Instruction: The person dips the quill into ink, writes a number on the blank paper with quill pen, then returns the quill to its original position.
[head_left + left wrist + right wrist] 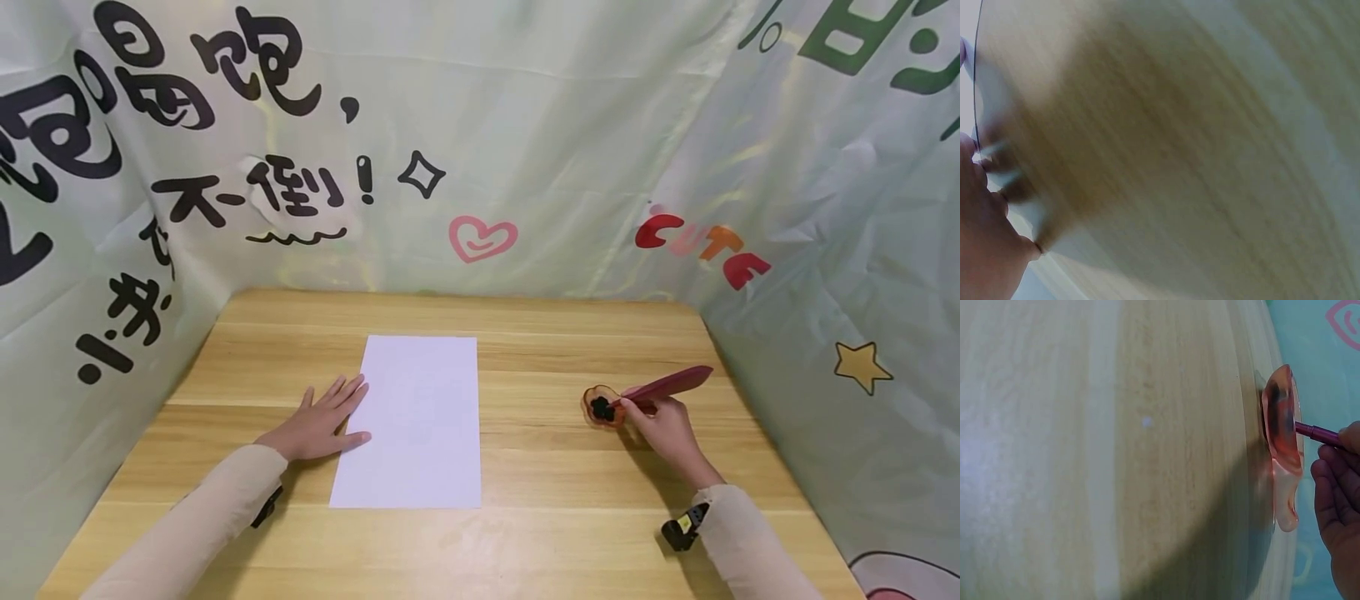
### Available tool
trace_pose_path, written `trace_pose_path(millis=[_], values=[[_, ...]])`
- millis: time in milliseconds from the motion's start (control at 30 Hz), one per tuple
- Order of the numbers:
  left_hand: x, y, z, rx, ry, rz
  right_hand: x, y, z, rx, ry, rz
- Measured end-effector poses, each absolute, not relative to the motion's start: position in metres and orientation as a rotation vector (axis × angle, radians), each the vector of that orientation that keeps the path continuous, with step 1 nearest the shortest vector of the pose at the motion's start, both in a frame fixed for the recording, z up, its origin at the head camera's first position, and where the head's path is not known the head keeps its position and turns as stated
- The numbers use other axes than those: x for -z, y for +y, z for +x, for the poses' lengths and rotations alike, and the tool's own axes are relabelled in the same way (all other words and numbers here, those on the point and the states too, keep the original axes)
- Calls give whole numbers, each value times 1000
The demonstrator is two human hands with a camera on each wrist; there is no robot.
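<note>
- The right hand (pixel 670 425) is pinching a dark red feather-shaped pen (pixel 678 382) low on its shaft, between thumb and fingers, on the right side of the scene.
- The pen is leaning across that hand: its broad feather end is pointing up to the far right, above the hand, while its lower end is reaching left past the fingertips.
- A small amber dish (pixel 587 407) is resting just left of the right hand's fingertips, and the pen's lower end is sitting over the dark patch (pixel 602 407) in its middle; whether the tip is touching that patch, one cannot tell.
- In the right wrist view the dish is showing a stubby, rounded projection beside its bowl.
- The left hand (pixel 318 425) is lying with its fingers extended and its thumb held wide of them, at the left edge of a white paper sheet (pixel 427 425).
- Its fingertips and thumb are overlapping that edge, while the palm is staying left of the sheet.
- The paper is lying between the two hands, close to the left one and well apart from the dish and pen.
- A wood-grain table (pixel 555 542) is supporting paper and dish, and a pale printed cloth (pixel 570 125) is hanging behind its far edge.
</note>
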State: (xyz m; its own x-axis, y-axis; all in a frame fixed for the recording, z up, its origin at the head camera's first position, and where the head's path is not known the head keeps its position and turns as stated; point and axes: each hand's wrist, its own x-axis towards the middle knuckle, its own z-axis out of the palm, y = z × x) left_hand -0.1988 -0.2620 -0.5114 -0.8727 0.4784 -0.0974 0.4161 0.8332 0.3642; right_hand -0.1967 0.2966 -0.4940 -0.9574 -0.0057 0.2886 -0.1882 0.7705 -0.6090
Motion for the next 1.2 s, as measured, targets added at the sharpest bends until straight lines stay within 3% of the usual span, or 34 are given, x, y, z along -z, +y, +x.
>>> trace_pose_path(millis=[700,1200], values=[[511,-264,-202,-542,2793,774,473,292,-198,-1441,-2490,-262],[509,-263,-199,-587,2814,784,467,243,-214,-1657,-2349,-197]])
